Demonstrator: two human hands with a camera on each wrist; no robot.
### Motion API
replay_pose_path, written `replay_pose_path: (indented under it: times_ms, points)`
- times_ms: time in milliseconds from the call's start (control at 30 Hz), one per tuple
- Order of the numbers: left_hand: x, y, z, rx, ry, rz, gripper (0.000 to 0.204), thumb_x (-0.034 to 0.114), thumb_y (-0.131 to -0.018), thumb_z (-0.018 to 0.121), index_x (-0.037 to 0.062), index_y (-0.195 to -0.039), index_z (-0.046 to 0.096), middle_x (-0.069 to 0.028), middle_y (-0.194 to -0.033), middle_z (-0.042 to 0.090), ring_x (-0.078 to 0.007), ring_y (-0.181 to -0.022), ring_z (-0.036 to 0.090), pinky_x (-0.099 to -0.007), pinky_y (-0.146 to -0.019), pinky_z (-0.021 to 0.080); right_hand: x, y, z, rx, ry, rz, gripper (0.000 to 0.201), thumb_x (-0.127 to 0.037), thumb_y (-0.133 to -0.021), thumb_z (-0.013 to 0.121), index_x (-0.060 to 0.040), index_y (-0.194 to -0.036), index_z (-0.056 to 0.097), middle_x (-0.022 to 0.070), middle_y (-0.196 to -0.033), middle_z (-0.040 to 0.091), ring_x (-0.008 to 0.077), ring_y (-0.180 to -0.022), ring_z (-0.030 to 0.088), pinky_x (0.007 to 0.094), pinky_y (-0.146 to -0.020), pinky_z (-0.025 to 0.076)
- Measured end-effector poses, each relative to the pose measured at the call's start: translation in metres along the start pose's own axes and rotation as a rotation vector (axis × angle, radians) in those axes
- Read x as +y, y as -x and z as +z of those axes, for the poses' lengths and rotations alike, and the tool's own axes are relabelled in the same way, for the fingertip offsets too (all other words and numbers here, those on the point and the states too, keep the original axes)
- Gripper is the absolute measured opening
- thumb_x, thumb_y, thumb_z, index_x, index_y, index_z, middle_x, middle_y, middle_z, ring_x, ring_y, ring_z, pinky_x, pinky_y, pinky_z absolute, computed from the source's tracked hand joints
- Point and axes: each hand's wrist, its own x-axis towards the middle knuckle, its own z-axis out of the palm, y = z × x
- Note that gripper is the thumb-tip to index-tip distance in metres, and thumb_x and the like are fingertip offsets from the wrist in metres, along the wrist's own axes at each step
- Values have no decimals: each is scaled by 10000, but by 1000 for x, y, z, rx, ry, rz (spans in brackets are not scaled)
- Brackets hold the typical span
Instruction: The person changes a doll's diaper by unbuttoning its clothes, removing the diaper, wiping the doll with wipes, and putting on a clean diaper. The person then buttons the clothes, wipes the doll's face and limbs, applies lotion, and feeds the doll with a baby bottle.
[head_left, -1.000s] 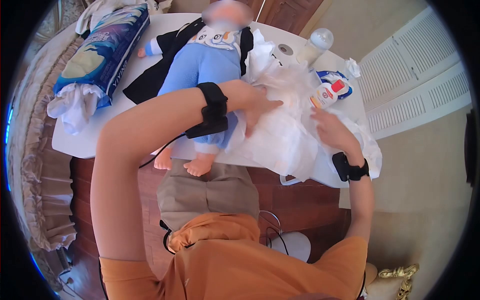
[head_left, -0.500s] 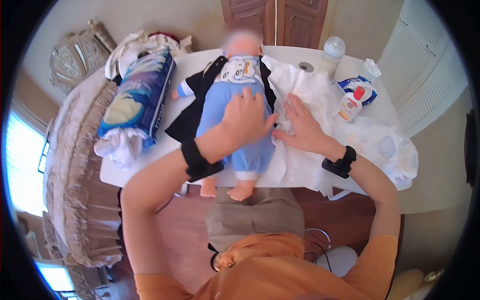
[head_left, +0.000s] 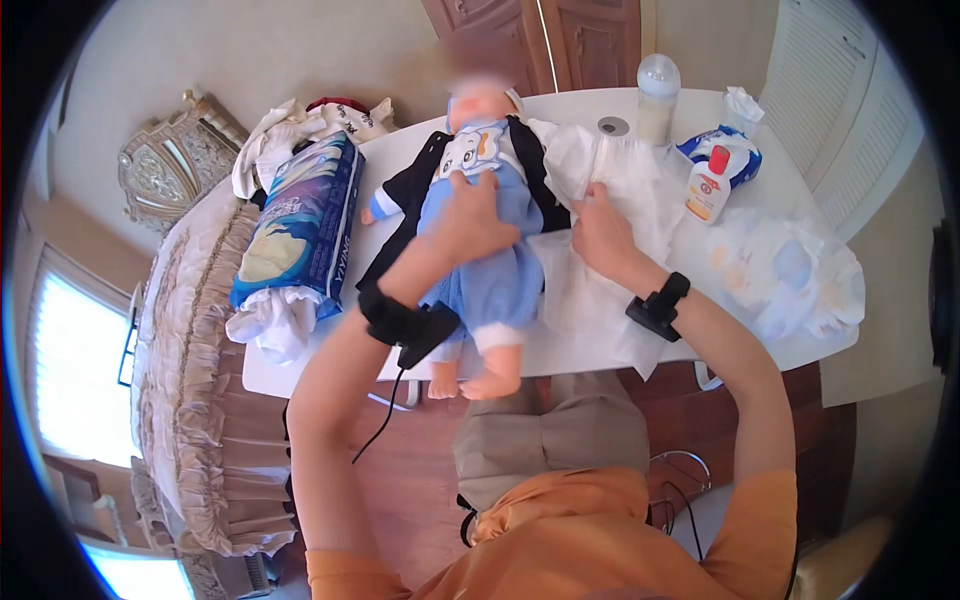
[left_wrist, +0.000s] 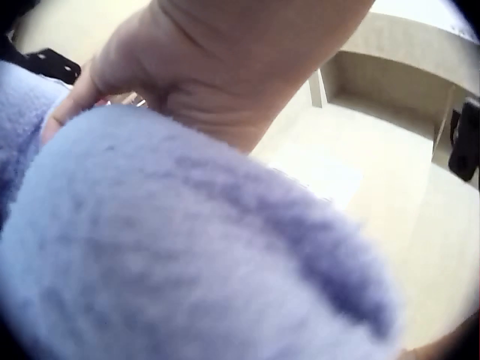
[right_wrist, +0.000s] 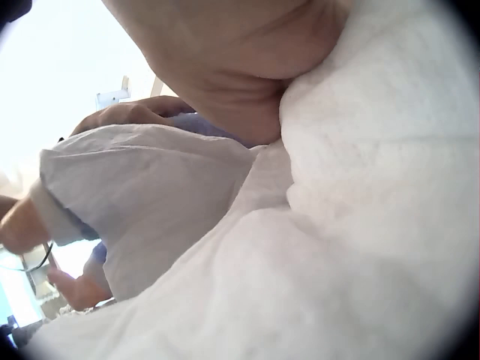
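Note:
A baby doll [head_left: 500, 278] in fuzzy light-blue pants lies on the white table, tipped a little onto one side. My left hand [head_left: 472, 222] grips it at the waist, thumb over the hip and fingers across the top of the pants. Close up in the left wrist view, the fuzzy blue cloth [left_wrist: 150, 225] bulges beneath that hand. Beside the doll is a crumpled white disposable pad [head_left: 640, 210]. My right hand [head_left: 607, 238] pinches its near part with curled fingers; the fingertips are hidden in the right wrist view, where pad folds [right_wrist: 375, 195] fill the right side.
A blue diaper pack [head_left: 300, 215] lies left of the doll. Toward the right stand a baby bottle [head_left: 657, 100], a red-capped lotion bottle [head_left: 708, 187] and a blue wipes pack [head_left: 735, 150]. A crumpled patterned diaper [head_left: 790, 275] lies near the table's right edge.
My left hand moved from the pad onto the doll and now holds its waist; the doll's legs have tilted. My right hand went from flat on the pad to curled on it.

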Motion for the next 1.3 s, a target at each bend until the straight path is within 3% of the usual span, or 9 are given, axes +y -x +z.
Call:
replay_pose_path:
  times_ms: [267, 500, 600, 667, 900, 967, 1000, 1067, 1300]
  points:
    - [-25, -22, -43, -226, 521, -177, 577, 222, -588, 631, 1, -1100, 487, -158, -955, 525, -199, -892, 506, -257, -764, 402, -23, 24, -5, 169, -290, -176, 256, 50, -685, 459, 62, -931, 527, 193, -994, 458, 350, -844, 516, 387, -740, 427]
    - [-33, -26, -59, -324, 650, -210, 633, 248, -598, 625, -33, -1138, 451, -168, -1054, 499, -223, -910, 527, -304, -736, 445, -56, 11, 13, -6, -279, -339, 250, -10, -657, 527, 10, -902, 572, 164, -1065, 413, 333, -859, 512, 392, -729, 426]
    - [-37, -27, -70, -273, 551, -169, 606, 235, -604, 622, -47, -1118, 465, -169, -1035, 509, -218, -903, 528, -273, -752, 433, -58, 3, 21, 206, -94, -532, 195, -92, -699, 551, -11, -871, 593, 175, -1068, 417, 322, -879, 511, 414, -743, 419]
    - [-44, -28, -79, -282, 585, -157, 600, 233, -605, 622, -52, -1111, 470, -161, -1029, 516, -209, -899, 527, -261, -756, 427, -61, 0, 15, -224, -67, -353, 253, -217, -773, 529, -32, -940, 575, 171, -1093, 421, 311, -934, 506, 423, -766, 410]
    - [-37, -25, -114, -353, 570, -113, 504, 204, -632, 593, -28, -1073, 514, -106, -1003, 540, -178, -925, 510, -236, -804, 390, -54, -5, 23, -180, 94, -587, 323, -293, -808, 492, -32, -995, 533, 198, -1082, 463, 308, -986, 496, 410, -765, 425]
    - [-38, -26, -112, -344, 560, -105, 486, 206, -639, 588, -26, -1061, 521, -101, -984, 546, -174, -916, 513, -237, -796, 392, -71, -17, -2, -556, -21, -265, 382, -301, -838, 455, -80, -1150, 452, 152, -1066, 520, 356, -968, 503, 384, -777, 424]
    - [-40, -27, -111, -338, 550, -98, 468, 207, -645, 584, -24, -1048, 529, -96, -964, 553, -171, -907, 516, -237, -787, 395, -68, -19, 1, -561, -16, -277, 382, -301, -838, 455, -80, -1150, 452, 152, -1066, 520, 356, -968, 503, 384, -777, 424]
    - [-44, -30, -109, -332, 531, -83, 434, 210, -658, 574, -20, -1024, 543, -86, -926, 566, -164, -889, 521, -238, -769, 399, -53, -22, 10, -22, -63, -296, 431, -296, -820, 480, -95, -1197, 415, 154, -1060, 539, 396, -980, 485, 368, -790, 426]
    - [-35, -30, -114, -369, 423, -48, 307, 138, -702, 537, 4, -977, 572, -59, -894, 580, -153, -863, 532, -235, -762, 405, -59, -23, 23, -296, 339, -538, 475, -347, -770, 509, -109, -1178, 454, 131, -1014, 557, 350, -955, 493, 438, -766, 403]
